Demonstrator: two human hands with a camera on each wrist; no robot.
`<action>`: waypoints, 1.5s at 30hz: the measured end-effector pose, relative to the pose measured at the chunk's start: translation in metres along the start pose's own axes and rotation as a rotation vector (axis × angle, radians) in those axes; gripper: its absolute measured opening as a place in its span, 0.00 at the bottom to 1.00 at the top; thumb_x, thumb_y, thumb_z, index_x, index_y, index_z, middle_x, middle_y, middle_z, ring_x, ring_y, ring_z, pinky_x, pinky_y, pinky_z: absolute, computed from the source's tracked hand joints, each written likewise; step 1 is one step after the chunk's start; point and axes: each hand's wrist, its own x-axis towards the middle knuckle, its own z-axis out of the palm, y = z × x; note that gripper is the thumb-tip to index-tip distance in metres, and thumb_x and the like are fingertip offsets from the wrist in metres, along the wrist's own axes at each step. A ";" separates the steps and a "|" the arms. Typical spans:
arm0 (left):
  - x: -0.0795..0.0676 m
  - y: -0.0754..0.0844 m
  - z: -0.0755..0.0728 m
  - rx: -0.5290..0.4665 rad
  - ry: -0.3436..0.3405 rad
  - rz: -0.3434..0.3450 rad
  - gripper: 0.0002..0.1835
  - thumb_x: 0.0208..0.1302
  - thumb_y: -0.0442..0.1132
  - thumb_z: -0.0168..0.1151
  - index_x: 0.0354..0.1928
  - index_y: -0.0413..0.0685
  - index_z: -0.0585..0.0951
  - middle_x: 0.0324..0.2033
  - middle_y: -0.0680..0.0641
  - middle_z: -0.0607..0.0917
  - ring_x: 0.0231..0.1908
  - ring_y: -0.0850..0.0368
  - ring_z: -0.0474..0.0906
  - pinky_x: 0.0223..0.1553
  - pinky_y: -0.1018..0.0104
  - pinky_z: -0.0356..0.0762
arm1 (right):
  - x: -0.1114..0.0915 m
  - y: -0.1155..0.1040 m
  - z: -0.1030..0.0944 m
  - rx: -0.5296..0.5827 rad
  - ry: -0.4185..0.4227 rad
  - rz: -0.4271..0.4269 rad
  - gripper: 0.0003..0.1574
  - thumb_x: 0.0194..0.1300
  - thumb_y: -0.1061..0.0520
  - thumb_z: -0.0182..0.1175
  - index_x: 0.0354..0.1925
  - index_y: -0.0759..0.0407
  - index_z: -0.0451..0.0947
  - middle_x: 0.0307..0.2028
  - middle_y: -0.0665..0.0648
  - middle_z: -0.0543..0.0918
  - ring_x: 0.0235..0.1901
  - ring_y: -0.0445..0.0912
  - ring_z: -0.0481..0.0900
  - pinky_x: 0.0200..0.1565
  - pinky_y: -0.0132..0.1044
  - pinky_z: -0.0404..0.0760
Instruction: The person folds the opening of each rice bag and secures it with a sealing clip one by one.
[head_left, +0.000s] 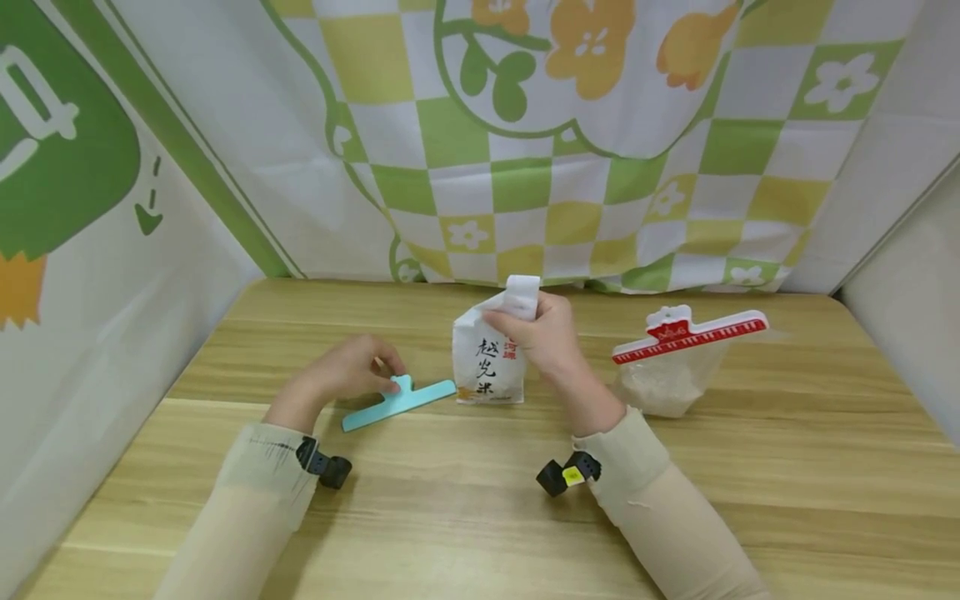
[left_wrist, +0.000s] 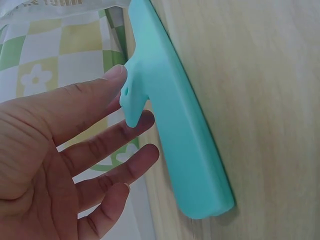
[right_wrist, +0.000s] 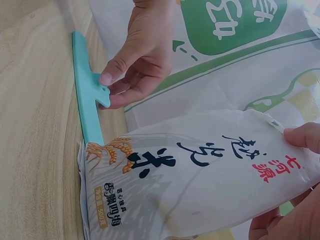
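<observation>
My left hand (head_left: 347,368) pinches the finger tab of a turquoise bag clip (head_left: 397,405) between thumb and fingertips. The clip's long bar lies along the tabletop, as the left wrist view shows of the clip (left_wrist: 175,130). My right hand (head_left: 552,337) grips the top of a white rice bag (head_left: 487,358) with black and red characters, its upper edge folded over. That bag stands upright on the table, and one end of the clip comes right up to its lower corner in the right wrist view.
On the right, a clear bag (head_left: 663,385) with pale contents stands with a red-and-white bag clip (head_left: 693,335) across its top. Behind the wooden table (head_left: 465,517) hangs a checked cloth (head_left: 517,192); a printed white cloth panel (head_left: 120,292) rises at the left.
</observation>
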 end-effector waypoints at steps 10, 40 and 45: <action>-0.003 0.000 0.001 0.004 -0.044 0.058 0.06 0.61 0.35 0.70 0.32 0.47 0.80 0.42 0.45 0.83 0.45 0.49 0.81 0.45 0.58 0.80 | 0.000 0.001 0.000 -0.009 0.013 -0.004 0.15 0.57 0.66 0.70 0.44 0.72 0.82 0.34 0.58 0.87 0.31 0.41 0.84 0.37 0.36 0.84; -0.030 -0.010 -0.016 -0.117 -0.207 0.077 0.11 0.68 0.39 0.63 0.49 0.42 0.80 0.49 0.43 0.84 0.54 0.44 0.79 0.53 0.48 0.77 | -0.001 0.002 0.001 -0.005 0.000 -0.023 0.15 0.58 0.66 0.69 0.44 0.72 0.82 0.33 0.56 0.87 0.31 0.41 0.84 0.37 0.37 0.84; -0.034 -0.010 -0.023 -0.132 -0.181 0.110 0.10 0.68 0.35 0.62 0.48 0.41 0.82 0.40 0.49 0.85 0.41 0.55 0.79 0.47 0.58 0.76 | -0.001 0.001 0.001 0.005 -0.006 -0.023 0.15 0.58 0.67 0.69 0.44 0.72 0.82 0.33 0.56 0.87 0.31 0.41 0.84 0.37 0.37 0.83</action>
